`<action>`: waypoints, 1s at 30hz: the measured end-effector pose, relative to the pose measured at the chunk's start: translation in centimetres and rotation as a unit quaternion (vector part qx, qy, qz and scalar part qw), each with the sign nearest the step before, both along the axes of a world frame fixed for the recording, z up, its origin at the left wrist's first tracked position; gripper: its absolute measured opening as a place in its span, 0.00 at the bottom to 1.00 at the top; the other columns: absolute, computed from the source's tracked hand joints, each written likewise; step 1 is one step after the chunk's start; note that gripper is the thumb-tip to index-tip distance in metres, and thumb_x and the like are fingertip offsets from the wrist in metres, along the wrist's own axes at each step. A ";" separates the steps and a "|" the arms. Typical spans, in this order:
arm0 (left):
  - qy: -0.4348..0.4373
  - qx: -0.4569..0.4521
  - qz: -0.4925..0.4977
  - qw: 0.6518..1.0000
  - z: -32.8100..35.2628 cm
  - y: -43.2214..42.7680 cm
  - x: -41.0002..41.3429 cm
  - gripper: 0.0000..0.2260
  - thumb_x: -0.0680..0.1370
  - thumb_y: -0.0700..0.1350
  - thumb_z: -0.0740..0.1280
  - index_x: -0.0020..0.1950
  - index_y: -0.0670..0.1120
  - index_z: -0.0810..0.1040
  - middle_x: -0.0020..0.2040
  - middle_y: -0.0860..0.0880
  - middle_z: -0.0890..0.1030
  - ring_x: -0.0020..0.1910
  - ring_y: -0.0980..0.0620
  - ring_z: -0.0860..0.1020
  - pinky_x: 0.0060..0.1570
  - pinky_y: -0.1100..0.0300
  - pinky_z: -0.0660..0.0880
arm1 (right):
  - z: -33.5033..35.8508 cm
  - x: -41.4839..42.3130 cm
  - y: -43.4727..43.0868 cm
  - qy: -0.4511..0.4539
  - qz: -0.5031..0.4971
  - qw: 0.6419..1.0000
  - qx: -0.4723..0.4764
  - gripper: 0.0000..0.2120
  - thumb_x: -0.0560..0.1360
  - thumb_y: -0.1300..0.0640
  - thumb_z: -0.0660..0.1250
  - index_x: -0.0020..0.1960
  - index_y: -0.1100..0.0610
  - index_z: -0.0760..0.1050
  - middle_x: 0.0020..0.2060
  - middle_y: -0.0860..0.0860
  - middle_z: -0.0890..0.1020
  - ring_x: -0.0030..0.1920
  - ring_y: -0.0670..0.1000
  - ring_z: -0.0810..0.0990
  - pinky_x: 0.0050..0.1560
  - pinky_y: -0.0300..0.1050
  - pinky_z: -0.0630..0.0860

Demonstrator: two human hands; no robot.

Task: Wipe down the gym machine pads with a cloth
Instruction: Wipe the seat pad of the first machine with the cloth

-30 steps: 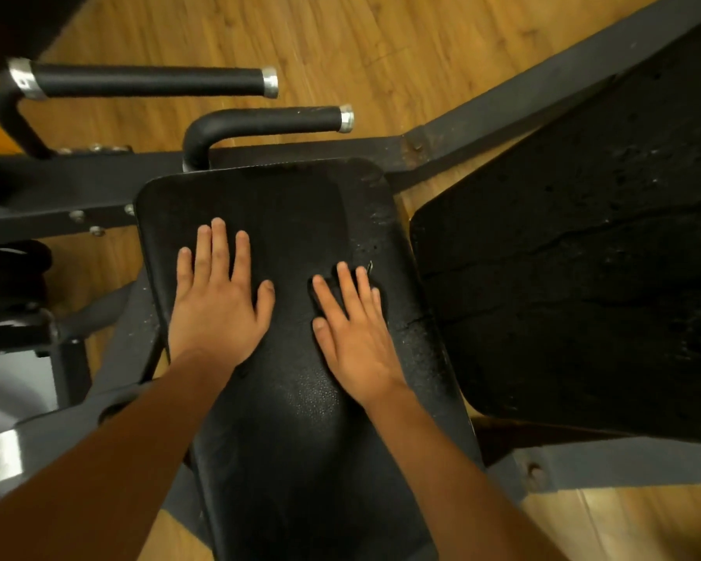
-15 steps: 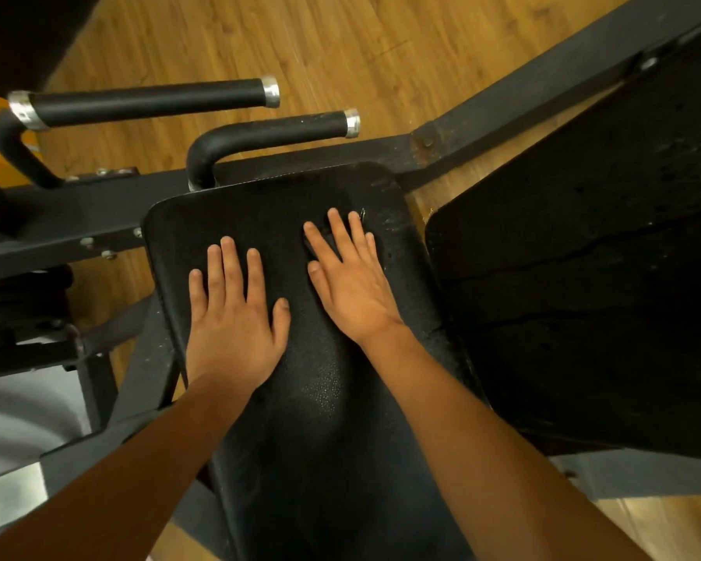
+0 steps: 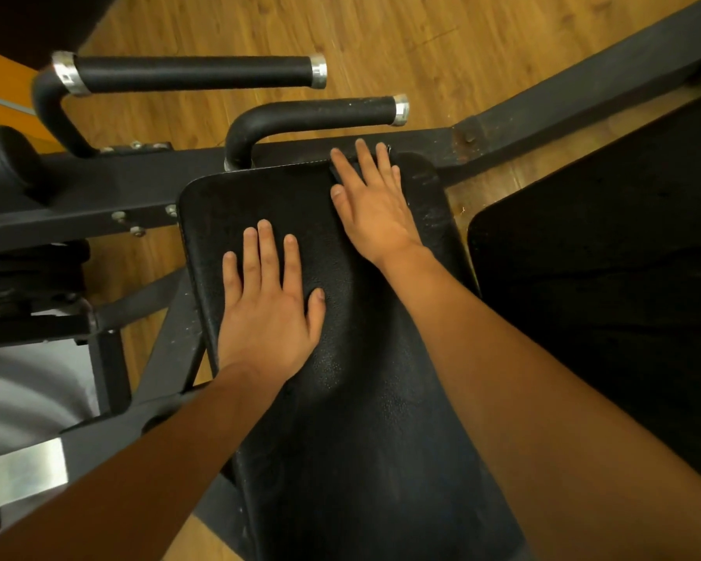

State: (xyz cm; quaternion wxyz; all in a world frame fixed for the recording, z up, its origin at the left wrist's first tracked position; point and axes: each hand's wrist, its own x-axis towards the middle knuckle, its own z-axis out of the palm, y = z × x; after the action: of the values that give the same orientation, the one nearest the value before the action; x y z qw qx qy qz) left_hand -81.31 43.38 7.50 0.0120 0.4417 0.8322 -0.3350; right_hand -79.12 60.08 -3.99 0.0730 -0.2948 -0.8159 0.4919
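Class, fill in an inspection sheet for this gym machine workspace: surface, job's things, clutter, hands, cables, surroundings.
Surface: black textured pad, shiny patch near its middle, pale scuffs at the far right corner.
Job's things: dark cloth, mostly hidden under the right hand's fingers at the pad's far edge; cracked black pad to the right.
Clutter: nothing seen.
Hands: left hand flat on the textured pad, fingers straight; right hand flat, pressing the cloth.
Cables: nothing seen.
Surroundings: two grip handles with metal end caps, black steel frame, wooden floor.
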 end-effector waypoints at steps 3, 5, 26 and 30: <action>-0.002 -0.001 0.000 1.000 0.0 0.1 0.0 0.32 0.84 0.58 0.44 0.83 0.40 0.50 0.82 0.35 0.46 0.82 0.37 0.45 0.79 0.39 0.47 | -0.1 0.1 0.1 0.008 0.002 1.000 -0.006 0.25 0.87 0.48 0.50 0.83 0.49 0.53 0.83 0.55 0.51 0.83 0.58 0.42 0.81 0.55 0.41; -0.002 0.001 0.001 1.000 0.1 0.1 -0.1 0.32 0.84 0.58 0.44 0.83 0.40 0.49 0.82 0.35 0.46 0.82 0.37 0.45 0.79 0.38 0.47 | -0.2 0.4 -0.1 0.019 -0.001 1.000 -0.015 0.25 0.87 0.48 0.51 0.83 0.50 0.54 0.83 0.55 0.52 0.83 0.57 0.44 0.81 0.54 0.42; -0.005 0.010 -0.007 1.000 -0.1 0.2 -0.1 0.32 0.84 0.58 0.44 0.83 0.40 0.48 0.82 0.34 0.45 0.82 0.36 0.44 0.79 0.37 0.47 | -0.4 0.8 -0.8 0.041 -0.034 0.998 -0.032 0.25 0.87 0.48 0.52 0.82 0.52 0.57 0.83 0.55 0.55 0.83 0.56 0.47 0.81 0.54 0.44; -0.009 0.017 -0.007 1.000 -0.1 0.2 -0.1 0.32 0.84 0.58 0.44 0.83 0.39 0.49 0.82 0.34 0.46 0.82 0.36 0.45 0.79 0.37 0.47 | -0.4 4.0 -3.1 0.036 -0.033 0.998 -0.036 0.25 0.87 0.48 0.53 0.82 0.51 0.57 0.83 0.54 0.55 0.83 0.54 0.46 0.82 0.56 0.47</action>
State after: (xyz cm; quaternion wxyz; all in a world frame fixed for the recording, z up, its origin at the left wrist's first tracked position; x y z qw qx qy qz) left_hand -81.38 43.61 7.36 0.0091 0.4508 0.8345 -0.3167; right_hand -75.15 56.96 -4.43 0.1082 -0.3061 -0.7845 0.5284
